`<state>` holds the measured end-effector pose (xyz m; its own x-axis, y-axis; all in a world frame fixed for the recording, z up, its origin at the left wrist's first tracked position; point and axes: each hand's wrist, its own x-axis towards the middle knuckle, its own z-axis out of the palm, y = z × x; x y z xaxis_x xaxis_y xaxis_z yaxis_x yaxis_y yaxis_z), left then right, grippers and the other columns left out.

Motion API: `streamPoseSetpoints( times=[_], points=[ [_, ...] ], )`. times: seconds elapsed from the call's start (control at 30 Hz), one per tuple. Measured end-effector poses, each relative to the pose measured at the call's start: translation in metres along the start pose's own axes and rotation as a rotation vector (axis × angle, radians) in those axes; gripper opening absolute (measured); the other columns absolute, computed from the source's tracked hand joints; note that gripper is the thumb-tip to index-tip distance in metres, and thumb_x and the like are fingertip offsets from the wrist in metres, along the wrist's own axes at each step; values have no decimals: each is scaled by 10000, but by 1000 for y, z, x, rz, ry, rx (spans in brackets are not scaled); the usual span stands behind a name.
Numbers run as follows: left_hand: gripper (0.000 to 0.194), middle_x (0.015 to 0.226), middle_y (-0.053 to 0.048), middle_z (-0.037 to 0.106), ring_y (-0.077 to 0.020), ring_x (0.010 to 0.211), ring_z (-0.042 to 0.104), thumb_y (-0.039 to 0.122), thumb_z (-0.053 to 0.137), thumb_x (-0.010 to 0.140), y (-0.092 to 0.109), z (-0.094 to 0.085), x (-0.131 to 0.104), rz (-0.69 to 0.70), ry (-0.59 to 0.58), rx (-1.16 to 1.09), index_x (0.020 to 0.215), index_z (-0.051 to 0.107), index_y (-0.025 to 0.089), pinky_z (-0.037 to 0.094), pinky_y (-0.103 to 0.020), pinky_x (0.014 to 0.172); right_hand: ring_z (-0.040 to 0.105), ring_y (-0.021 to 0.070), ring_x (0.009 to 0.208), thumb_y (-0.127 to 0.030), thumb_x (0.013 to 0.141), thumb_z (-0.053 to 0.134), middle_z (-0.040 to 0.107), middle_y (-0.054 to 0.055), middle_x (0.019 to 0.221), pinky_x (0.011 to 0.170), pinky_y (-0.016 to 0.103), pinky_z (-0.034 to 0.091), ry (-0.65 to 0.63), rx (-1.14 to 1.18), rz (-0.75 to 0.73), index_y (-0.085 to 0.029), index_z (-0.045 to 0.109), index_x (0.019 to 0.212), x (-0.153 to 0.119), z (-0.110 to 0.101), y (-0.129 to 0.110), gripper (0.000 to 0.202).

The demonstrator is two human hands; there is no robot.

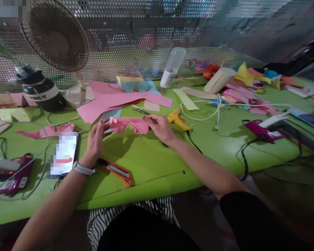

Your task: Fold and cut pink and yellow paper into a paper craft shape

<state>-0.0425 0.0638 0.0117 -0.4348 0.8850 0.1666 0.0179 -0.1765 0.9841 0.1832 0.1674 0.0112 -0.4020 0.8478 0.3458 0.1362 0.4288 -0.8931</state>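
Observation:
A folded strip of pink paper (pixel 129 124), with pointed flaps hanging down, is held just above the green table. My right hand (pixel 161 128) pinches its right end between thumb and fingers. At the left end, my left hand (pixel 95 138) is upright with fingers stretched out, some reaching toward the paper's edge; a firm grip there does not show. Just beyond the paper lies a pair of tweezers (pixel 140 110). A yellow glue gun (pixel 178 119) rests right of my right hand. Near my left wrist is an orange-and-black utility knife (pixel 116 170).
Large pink paper sheets (pixel 115 99) lie behind my hands. Left are a phone (pixel 64 153), a power strip (pixel 15 176), a fan (pixel 56 36) and a dark bottle (pixel 43 89). Right are cables, another power strip (pixel 264 130) and paper scraps. A clear bottle (pixel 172 68) stands tilted behind.

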Motion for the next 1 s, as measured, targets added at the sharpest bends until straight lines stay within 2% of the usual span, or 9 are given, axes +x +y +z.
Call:
streamPoseSetpoints(
  times=[0.13, 0.27, 0.37, 0.47, 0.57, 0.67, 0.77, 0.87, 1.0],
  points=[
    [441, 998, -78, 718, -171, 908, 666, 587, 671, 820, 4, 6, -8, 140, 92, 75, 989, 655, 179, 523, -264, 770, 662, 185, 737, -430, 956, 544, 744, 55, 834, 704, 338, 512, 166, -306, -371, -222, 748, 895, -10, 3, -7, 297],
    [528, 858, -106, 748, -202, 796, 707, 644, 590, 853, 11, 17, -26, -177, -251, -5, 932, 703, 135, 551, -311, 748, 697, 170, 780, -225, 914, 638, 774, 57, 961, 671, 325, 507, 192, -579, -866, -209, 734, 1011, -22, 9, -15, 137],
    [574, 867, -116, 756, -225, 816, 727, 679, 585, 835, 8, 21, -30, -348, -311, -105, 961, 705, 132, 565, -330, 760, 689, 148, 796, -182, 886, 680, 770, 40, 1030, 670, 311, 497, 171, -728, -1081, -215, 698, 1094, -29, 11, -21, 211],
    [607, 841, -102, 740, -233, 799, 728, 718, 554, 824, -1, 15, -22, -377, -168, -145, 979, 664, 141, 572, -329, 694, 679, 141, 884, -203, 895, 684, 751, 21, 1104, 760, 315, 503, 156, -768, -1117, -262, 679, 1134, -30, 8, -22, 246],
    [550, 1004, -79, 724, -187, 789, 711, 624, 614, 831, -8, 2, -10, -149, 18, -137, 1182, 580, 201, 579, -318, 702, 659, 155, 988, -203, 886, 699, 720, 17, 1182, 836, 329, 500, 130, -719, -1106, -309, 646, 1220, -25, 1, -16, 355],
    [647, 1213, -87, 671, -126, 694, 674, 462, 662, 845, -9, -8, -3, 122, -92, -58, 1420, 416, 296, 581, -307, 713, 645, 168, 1032, -207, 882, 704, 702, 8, 1210, 884, 345, 501, 127, -676, -1101, -348, 637, 1248, -17, -6, -8, 398],
    [737, 1391, -104, 562, -174, 896, 685, 360, 682, 839, -8, -10, -4, 261, -214, 42, 1491, 339, 337, 589, -290, 708, 647, 166, 1029, -241, 896, 689, 704, -8, 1194, 901, 345, 512, 157, -702, -1091, -364, 669, 1188, -11, -12, -2, 318],
    [701, 1463, -92, 495, -237, 1157, 614, 276, 720, 805, -9, -6, -7, 311, -169, 145, 1442, 430, 330, 603, -276, 734, 648, 175, 1056, -267, 899, 684, 704, -17, 1203, 901, 356, 524, 128, -699, -1031, -376, 683, 1168, -7, -14, 2, 291],
    [229, 1272, -94, 620, -253, 1222, 577, 223, 652, 840, -11, -3, -6, 376, -17, 267, 1063, 705, 223, 617, -294, 751, 644, 213, 1095, -325, 922, 644, 681, 12, 1252, 925, 413, 524, 78, -641, -859, -371, 660, 1234, -5, -10, 6, 316]
  ],
)
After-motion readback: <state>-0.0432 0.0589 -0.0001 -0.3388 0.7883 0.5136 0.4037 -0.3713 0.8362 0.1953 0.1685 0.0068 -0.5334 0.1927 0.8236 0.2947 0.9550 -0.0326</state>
